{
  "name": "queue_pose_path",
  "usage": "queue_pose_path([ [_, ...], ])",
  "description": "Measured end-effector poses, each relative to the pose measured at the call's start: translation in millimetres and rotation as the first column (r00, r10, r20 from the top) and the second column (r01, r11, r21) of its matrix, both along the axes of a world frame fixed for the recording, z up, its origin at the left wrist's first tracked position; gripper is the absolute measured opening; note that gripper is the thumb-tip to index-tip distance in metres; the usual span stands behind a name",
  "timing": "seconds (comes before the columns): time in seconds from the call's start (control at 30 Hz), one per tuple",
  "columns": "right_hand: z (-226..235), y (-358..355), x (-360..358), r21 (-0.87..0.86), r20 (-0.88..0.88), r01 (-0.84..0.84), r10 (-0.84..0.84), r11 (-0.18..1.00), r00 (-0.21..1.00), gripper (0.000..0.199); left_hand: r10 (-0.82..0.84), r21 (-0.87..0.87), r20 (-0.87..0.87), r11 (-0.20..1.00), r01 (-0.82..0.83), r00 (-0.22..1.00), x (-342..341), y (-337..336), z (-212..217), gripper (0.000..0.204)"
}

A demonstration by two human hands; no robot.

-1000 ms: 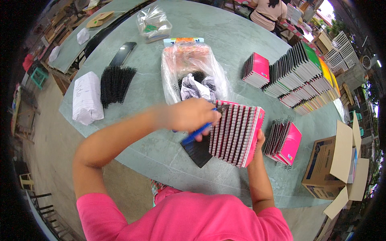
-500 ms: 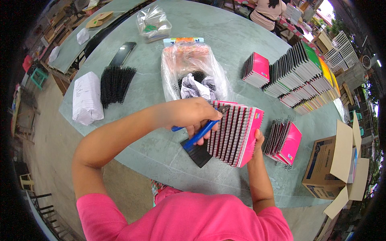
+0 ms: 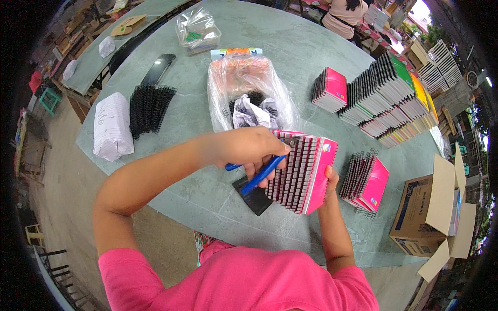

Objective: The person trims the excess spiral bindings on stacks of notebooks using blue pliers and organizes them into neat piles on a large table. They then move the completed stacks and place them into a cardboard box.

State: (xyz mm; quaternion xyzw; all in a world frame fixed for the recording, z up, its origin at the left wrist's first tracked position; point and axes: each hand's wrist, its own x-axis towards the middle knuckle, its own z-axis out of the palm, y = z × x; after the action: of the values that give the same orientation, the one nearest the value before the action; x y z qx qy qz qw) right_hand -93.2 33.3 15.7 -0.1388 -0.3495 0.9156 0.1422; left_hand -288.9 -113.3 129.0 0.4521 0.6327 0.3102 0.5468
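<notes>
Half-curls L hand (image 3: 259, 149) round blue-handled pliers (image 3: 264, 173), handles spread; noses in at top edge of spiral notebook stack (image 3: 298, 179), over table (image 3: 207, 205). Prob. best to nip coil ends squarely, one at a time, w/o nicking pink covers (image 3: 321, 168). Clamps stack's right side w/ R hand (image 3: 331, 182); hold firm.

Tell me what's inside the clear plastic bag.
Inside the bag, crumpled white paper and some black coils show. Whatever lies beneath the paper is covered and can't be seen.
</notes>
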Motion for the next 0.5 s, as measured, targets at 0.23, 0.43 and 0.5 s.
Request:
queue_pose_path([
  [0.23, -9, 5, 1, -0.030, 0.012, 0.023, -0.023, 0.999, 1.000, 0.071, -0.012, 0.174, -0.418, 0.980, 0.093, 0.908, 2, -4, 4, 0.038],
  [0.43, -4, 0, 0, -0.007, -0.022, -0.014, 0.014, 1.000, 1.000, 0.073, 0.044, -0.118, 0.365, 0.993, -0.001, 0.930, 3, -1, 7, 0.039],
  [0.5, -1, -1, 1, -0.005, 0.001, -0.015, 0.015, 1.000, 1.000, 0.073, 0.018, -0.102, 0.267, 0.995, 0.009, 0.964, 6, 1, 8, 0.040],
])
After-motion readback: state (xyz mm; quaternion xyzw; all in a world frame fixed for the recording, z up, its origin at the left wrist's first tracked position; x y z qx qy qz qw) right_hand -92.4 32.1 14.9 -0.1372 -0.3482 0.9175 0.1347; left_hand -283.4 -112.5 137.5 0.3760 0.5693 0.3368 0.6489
